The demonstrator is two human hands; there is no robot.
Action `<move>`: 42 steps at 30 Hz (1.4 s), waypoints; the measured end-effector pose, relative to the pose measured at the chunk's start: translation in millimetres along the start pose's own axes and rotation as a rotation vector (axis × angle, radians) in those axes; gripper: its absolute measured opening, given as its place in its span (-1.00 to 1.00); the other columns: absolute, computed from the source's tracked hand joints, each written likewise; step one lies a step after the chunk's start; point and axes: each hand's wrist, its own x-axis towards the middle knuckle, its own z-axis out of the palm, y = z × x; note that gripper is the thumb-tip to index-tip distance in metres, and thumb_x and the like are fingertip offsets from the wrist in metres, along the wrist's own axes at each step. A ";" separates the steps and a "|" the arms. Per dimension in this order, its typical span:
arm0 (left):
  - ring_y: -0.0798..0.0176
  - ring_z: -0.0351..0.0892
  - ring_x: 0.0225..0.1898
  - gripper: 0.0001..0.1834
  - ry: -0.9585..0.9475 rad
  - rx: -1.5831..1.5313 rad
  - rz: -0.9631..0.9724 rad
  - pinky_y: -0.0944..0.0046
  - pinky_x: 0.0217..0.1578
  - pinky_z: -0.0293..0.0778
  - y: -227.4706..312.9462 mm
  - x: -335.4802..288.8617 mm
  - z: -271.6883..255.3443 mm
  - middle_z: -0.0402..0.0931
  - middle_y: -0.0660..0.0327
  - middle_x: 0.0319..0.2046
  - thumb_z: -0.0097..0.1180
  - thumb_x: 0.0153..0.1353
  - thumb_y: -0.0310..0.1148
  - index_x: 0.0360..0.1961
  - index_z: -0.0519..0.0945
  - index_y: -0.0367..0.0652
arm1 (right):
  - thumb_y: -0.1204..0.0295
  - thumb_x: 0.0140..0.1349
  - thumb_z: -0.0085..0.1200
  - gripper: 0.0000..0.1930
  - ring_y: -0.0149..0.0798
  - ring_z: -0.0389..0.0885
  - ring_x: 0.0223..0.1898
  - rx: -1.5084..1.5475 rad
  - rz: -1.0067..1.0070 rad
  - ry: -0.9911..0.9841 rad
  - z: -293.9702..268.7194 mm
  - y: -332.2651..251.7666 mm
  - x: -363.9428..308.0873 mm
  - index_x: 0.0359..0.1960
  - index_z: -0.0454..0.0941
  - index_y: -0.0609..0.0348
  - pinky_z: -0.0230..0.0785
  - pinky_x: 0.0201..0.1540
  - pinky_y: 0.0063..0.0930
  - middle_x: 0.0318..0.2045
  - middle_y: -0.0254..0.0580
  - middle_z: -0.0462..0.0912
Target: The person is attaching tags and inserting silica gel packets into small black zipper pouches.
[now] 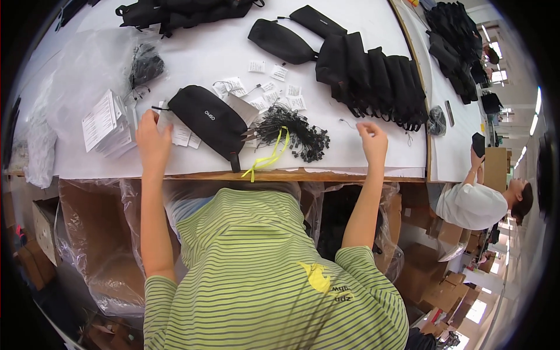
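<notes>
A black zippered pouch (pixel 209 119) lies slantwise on the white table in front of me. My left hand (pixel 154 137) is at its left end, fingertips by the zip pull and thumb spread apart; I see nothing gripped in it. To the right, my right hand (pixel 373 140) is closed in a pinch, with a thin dark tag string (pixel 347 123) at its fingertips. Between my hands lies a heap of black tag strings (pixel 294 133) with a yellow-green ribbon (pixel 271 157) across it. Small white printed labels (pixel 279 73) are scattered behind the heap.
Stacked white cards (pixel 108 125) stand at left, beside clear plastic bags (pixel 76 76). Several black pouches (pixel 373 76) lean in a row at back right; more black bags (pixel 186 13) lie at the far edge. Another person (pixel 472 204) works at the right-hand table.
</notes>
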 end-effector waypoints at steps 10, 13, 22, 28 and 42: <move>-0.05 0.34 -0.39 -0.87 -0.147 -0.332 -0.244 0.14 -0.28 0.31 3.5 -11.5 -52.6 0.36 0.00 -0.44 -0.09 0.24 -0.47 -0.31 0.22 -0.21 | 0.28 0.04 0.15 -0.83 -0.09 0.56 -0.39 -0.360 -0.041 -0.027 32.8 -9.9 16.6 -0.36 0.60 0.03 0.38 -0.32 -0.26 -0.51 -0.24 0.59; -0.14 0.45 -0.21 -0.85 -0.052 -0.379 -0.190 0.11 -0.15 0.34 5.4 -15.8 -58.9 0.47 -0.09 -0.26 -0.14 0.27 -0.48 -0.14 0.30 -0.22 | 0.29 0.02 0.15 -0.82 -0.05 0.60 -0.32 -0.448 0.013 -0.080 53.2 -10.2 32.5 -0.37 0.61 0.05 0.42 -0.24 -0.25 -0.45 -0.18 0.64; -0.07 0.33 0.09 -0.32 0.073 -0.231 -0.155 0.11 0.06 0.28 32.0 -23.4 -77.7 0.32 -0.02 0.02 0.27 -0.03 -0.41 0.14 0.25 -0.21 | 0.35 -0.05 0.17 -0.83 -0.16 0.61 -0.41 -0.291 -0.165 -0.187 35.2 -30.1 31.3 -0.46 0.60 0.18 0.43 -0.29 -0.35 -0.44 -0.04 0.63; -0.03 0.48 -0.07 -0.44 0.177 -0.525 -0.271 0.17 -0.05 0.35 44.7 -16.9 -79.5 0.45 -0.02 -0.10 0.21 0.08 -0.37 0.08 0.31 -0.26 | 0.47 0.19 0.07 -0.91 -0.57 0.32 -0.60 0.464 -0.114 -0.178 26.4 -91.3 -21.8 -0.41 0.48 0.22 0.16 -0.53 -0.68 -0.61 -0.40 0.47; 0.23 0.58 -0.19 -0.78 0.023 -1.531 -0.308 0.31 -0.08 0.43 78.2 -41.2 -93.0 0.60 0.11 -0.22 0.20 0.09 -0.59 -0.20 0.55 -0.26 | 0.56 0.11 0.16 -0.92 -0.61 0.42 -0.48 0.722 -0.020 -0.531 46.4 -174.9 -101.5 -0.39 0.52 0.28 0.24 -0.39 -0.72 -0.51 -0.44 0.53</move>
